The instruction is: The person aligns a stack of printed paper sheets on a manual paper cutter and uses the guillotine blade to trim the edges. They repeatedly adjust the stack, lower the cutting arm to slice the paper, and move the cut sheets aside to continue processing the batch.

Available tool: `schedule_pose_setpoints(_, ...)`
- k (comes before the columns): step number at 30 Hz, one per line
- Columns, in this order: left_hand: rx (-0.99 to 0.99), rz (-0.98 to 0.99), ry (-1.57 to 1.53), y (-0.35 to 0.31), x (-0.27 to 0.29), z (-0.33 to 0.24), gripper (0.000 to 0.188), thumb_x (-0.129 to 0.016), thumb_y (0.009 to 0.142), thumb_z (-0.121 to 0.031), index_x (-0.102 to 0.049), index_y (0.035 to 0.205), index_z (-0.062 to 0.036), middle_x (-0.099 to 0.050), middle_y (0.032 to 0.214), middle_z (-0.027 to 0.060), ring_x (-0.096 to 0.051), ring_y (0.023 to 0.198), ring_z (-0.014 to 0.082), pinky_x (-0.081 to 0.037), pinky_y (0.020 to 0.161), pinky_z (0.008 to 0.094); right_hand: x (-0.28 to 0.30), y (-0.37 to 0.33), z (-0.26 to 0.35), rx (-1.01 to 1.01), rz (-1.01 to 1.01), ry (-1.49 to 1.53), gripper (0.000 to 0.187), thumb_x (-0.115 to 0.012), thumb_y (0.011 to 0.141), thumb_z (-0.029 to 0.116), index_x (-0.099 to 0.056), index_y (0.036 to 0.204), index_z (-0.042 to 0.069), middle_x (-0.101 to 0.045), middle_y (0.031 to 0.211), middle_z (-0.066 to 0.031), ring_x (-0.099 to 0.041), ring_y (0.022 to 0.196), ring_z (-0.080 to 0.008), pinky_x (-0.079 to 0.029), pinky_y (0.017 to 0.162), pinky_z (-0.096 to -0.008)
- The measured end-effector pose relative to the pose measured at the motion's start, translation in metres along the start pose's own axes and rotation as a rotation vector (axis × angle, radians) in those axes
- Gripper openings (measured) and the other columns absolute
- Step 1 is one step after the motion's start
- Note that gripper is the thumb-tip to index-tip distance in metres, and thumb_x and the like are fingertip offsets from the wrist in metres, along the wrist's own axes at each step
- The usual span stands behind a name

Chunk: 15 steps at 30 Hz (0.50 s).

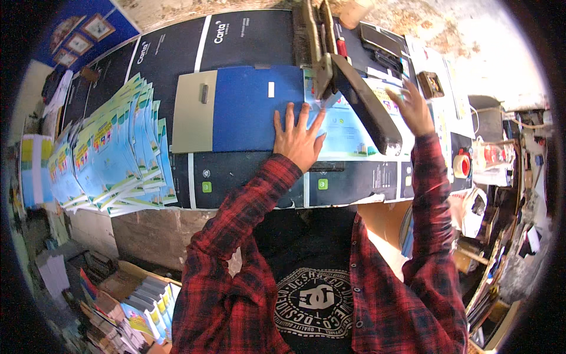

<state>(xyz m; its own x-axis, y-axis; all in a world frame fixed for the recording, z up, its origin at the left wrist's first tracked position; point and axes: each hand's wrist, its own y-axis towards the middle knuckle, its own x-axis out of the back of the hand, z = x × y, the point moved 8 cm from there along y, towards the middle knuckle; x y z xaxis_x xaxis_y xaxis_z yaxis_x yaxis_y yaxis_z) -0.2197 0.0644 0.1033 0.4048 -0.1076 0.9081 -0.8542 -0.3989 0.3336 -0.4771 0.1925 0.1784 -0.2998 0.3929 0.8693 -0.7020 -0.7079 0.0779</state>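
My left hand [298,135] lies flat with fingers spread at the right end of a blue board [247,112], its fingertips by the edge of a light-blue printed sheet [348,133]. A grey panel [193,118] with a small dark piece on it adjoins the board's left side. Over the sheet reaches what looks like a large stapler [365,106] with a long black handle slanting toward me. To the right of that handle my right hand [414,110] is raised, slightly blurred, its fingers apart and nothing visible in them.
Fanned stacks of printed sheets [112,147] cover the table's left end. At the right are a dark box-shaped tool [430,84], a phone-like black object [380,40] and a red tape roll [462,164]. A box of booklets [144,307] stands below, at lower left.
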Motion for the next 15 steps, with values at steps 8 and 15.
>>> schedule_pose_setpoints(8, 0.132, 0.046, 0.026, -0.001, -0.004, 0.005, 0.055, -0.056, 0.089, -0.037, -0.047, 0.142, -0.0228, -0.038, 0.143, 0.0152, -0.031, 0.134, 0.0429, -0.022, 0.103, 0.0745, -0.036, -0.046, -0.08, -0.17, -0.181, -0.067, 0.103, -0.084, 0.07, 0.036, -0.025, 0.148, 0.001, -0.053, 0.13, -0.0287, -0.06, 0.112, -0.0371, -0.05, 0.093, -0.044)
schedule_pose_setpoints(15, 0.169, 0.066, 0.005, -0.012, 0.01, 0.032, 0.051, -0.056, 0.09, -0.036, -0.051, 0.139, -0.0234, -0.039, 0.143, 0.0158, -0.033, 0.134, 0.0425, -0.019, 0.103, 0.0763, -0.069, -0.03, -0.085, -0.049, -0.14, -0.114, 0.097, -0.084, 0.072, 0.03, -0.028, 0.147, 0.001, -0.053, 0.132, -0.0217, -0.059, 0.112, -0.0328, -0.048, 0.094, -0.041)
